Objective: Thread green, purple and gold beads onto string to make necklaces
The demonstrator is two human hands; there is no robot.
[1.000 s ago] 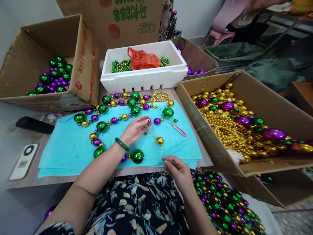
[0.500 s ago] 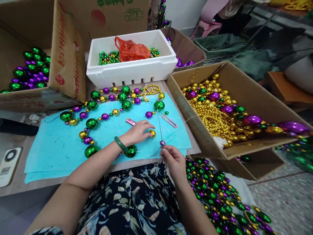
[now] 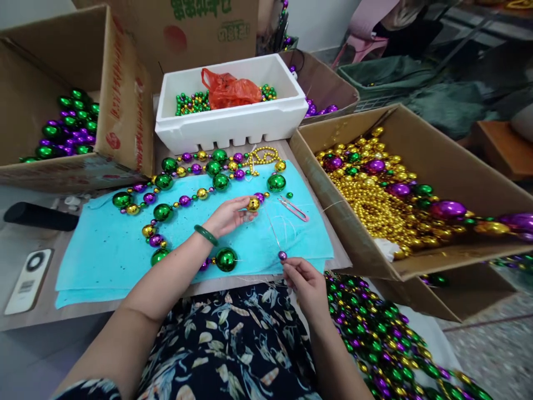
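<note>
My left hand, with a green bangle on its wrist, holds a gold bead at its fingertips above the blue cloth. My right hand pinches the lower end of a long thin needle, on which a small purple bead sits just above the fingers. A purple bead, a large green bead and a small green bead lie beyond the left fingertips. Pink thread snips rest to their right. A strung bead garland winds over the cloth's left part.
A white foam box with small beads and a red bag stands behind the blue cloth. Cardboard boxes of beads flank it, one at left, one at right. A white device lies at the left. Garlands hang at the lower right.
My left hand has picked the gold bead up off the cloth and turned, fingers now around it. My right hand still pinches the needle with its purple bead. The whole view has shifted slightly.
</note>
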